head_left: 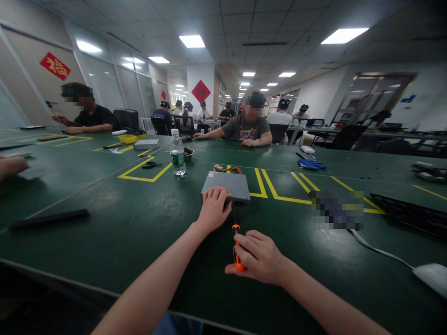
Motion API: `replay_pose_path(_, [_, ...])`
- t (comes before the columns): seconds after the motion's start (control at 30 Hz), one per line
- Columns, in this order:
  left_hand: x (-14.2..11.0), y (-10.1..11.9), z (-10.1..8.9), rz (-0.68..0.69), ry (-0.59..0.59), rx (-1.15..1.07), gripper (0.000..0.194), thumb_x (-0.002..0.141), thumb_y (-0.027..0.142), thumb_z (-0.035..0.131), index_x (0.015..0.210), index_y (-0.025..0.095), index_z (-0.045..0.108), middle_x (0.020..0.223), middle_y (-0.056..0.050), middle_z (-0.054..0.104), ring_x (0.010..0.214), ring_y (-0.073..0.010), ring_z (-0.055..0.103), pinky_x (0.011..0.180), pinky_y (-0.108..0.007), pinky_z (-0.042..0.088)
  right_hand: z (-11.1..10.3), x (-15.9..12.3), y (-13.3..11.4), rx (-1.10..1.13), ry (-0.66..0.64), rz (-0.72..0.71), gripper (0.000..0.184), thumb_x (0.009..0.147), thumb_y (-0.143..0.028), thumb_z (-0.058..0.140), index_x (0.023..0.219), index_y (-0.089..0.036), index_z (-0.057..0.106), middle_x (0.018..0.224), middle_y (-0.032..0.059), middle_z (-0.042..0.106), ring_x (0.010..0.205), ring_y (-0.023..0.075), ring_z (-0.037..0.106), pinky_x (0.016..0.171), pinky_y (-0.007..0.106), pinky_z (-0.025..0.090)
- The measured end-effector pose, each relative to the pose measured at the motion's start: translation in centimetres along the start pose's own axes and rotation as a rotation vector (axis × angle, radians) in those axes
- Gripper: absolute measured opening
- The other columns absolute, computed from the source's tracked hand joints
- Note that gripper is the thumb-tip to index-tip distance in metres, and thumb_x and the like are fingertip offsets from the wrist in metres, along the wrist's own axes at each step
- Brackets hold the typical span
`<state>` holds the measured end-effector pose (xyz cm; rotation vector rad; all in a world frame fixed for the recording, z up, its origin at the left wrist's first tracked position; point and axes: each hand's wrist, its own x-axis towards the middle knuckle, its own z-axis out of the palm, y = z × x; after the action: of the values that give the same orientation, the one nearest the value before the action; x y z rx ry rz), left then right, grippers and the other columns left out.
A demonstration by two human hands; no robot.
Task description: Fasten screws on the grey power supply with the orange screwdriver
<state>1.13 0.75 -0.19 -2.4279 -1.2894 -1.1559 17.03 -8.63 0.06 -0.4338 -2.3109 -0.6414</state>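
A grey metal computer power supply [234, 184] lies on the green table, its bundle of coloured wires [226, 169] at the far side. My left hand [215, 207] rests over its near left corner, fingers curled on the top and front edge, holding it. In my right hand [259, 256] is a screwdriver [239, 253] with an orange and black handle, gripped between thumb and fingers. Its thin shaft points away from me at the front face of the power supply, close to my left fingertips. Whether the tip sits in a screw is too small to make out.
Beyond the power supply stand a water bottle [178, 156] and a small bowl [189, 153]. A black bar [50, 219] lies at left. On the right are a blurred-out device [337, 209], a white cable and blue gloves [312, 164]. A person [249, 128] sits opposite.
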Motion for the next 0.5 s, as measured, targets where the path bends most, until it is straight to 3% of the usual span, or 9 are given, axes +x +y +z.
replay_pose_path(0.13, [-0.1,-0.4,0.4,0.019,0.009,-0.014,0.016,0.081,0.022,0.055,0.096,0.021,0.051,0.106,-0.003,0.057,0.1,-0.0213,0.047,0.086,-0.038,0.033,-0.1,-0.2,-0.5,-0.004,-0.031,0.036,0.028,0.087,-0.04,0.051,0.091,-0.012,0.056,0.093,0.0139,0.065,0.071,0.0161,0.062,0.067,0.03,0.051])
replay_pose_path(0.23, [0.0,-0.7,0.6,0.025,0.017,-0.022,0.016,0.08,0.022,0.055,0.096,0.022,0.051,0.106,-0.003,0.057,0.099,-0.0211,0.048,0.086,-0.038,0.033,-0.5,-0.1,-0.7,-0.01,-0.112,0.07,0.021,0.09,-0.019,0.042,0.106,-0.014,0.055,0.101,0.0152,0.063,0.089,0.018,0.062,0.075,0.03,0.05])
replay_pose_path(0.3, [0.0,-0.8,0.6,0.028,0.02,-0.024,0.016,0.08,0.022,0.055,0.095,0.022,0.052,0.106,-0.003,0.057,0.099,-0.0212,0.048,0.086,-0.038,0.033,-0.5,0.0,-0.7,-0.012,-0.119,0.076,0.026,0.088,-0.009,0.038,0.108,-0.014,0.053,0.101,0.0145,0.063,0.088,0.0174,0.062,0.075,0.03,0.05])
replay_pose_path(0.43, [0.0,-0.8,0.5,0.037,0.025,-0.025,0.016,0.081,0.022,0.055,0.096,0.022,0.051,0.106,-0.003,0.057,0.099,-0.0213,0.048,0.086,-0.038,0.033,0.2,-0.3,-0.3,-0.004,-0.038,0.122,0.008,0.087,-0.017,0.051,0.094,-0.014,0.051,0.096,0.014,0.065,0.073,0.016,0.064,0.065,0.028,0.052])
replay_pose_path(0.5, [0.0,-0.7,0.5,0.037,0.025,-0.024,0.016,0.08,0.022,0.055,0.096,0.021,0.051,0.106,-0.003,0.057,0.099,-0.0212,0.048,0.086,-0.038,0.033,0.4,-0.6,-0.1,0.003,-0.024,0.161,0.013,0.086,-0.024,0.055,0.09,-0.015,0.048,0.097,0.0156,0.064,0.073,0.0165,0.064,0.062,0.027,0.052])
